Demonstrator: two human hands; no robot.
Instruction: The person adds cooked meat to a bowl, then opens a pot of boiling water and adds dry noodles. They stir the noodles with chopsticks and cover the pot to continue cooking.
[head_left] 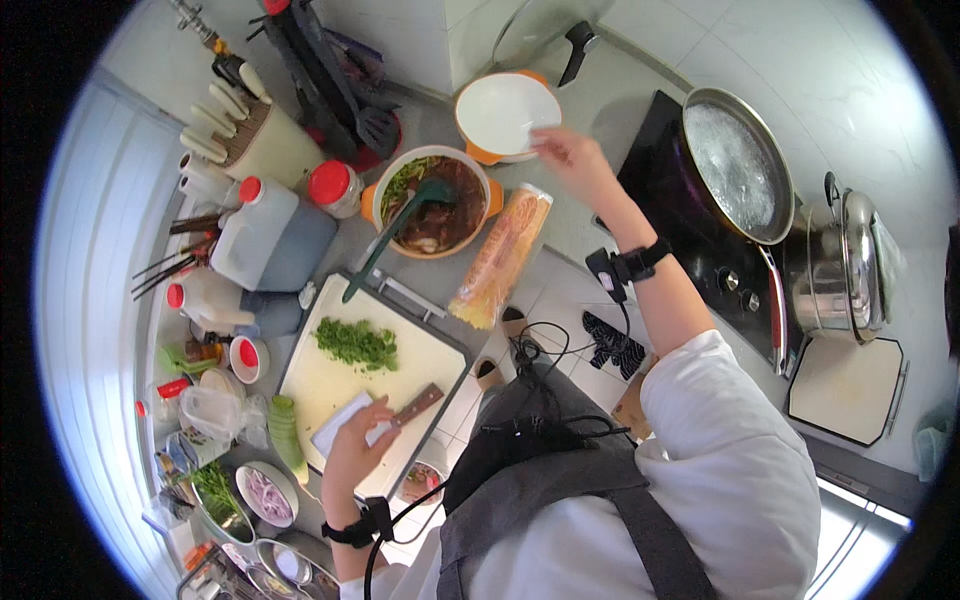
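Note:
My left hand is at a cleaver with a wide blade and wooden handle, its fingers closed around the blade near the handle. The cleaver lies over a pale cutting board, beside a heap of chopped green herbs. At the far side, my right hand reaches to a white bowl with orange handles, fingers bent at its right rim. A similar bowl to its left holds dark sauce, greens and a dark green spatula. Between that bowl and me lies a clear package of noodles.
A pan of bubbling liquid stands on the black cooktop at right, near a steel steamer pot. A knife block, jugs, a cucumber-like vegetable and a bowl of sliced onion crowd the left.

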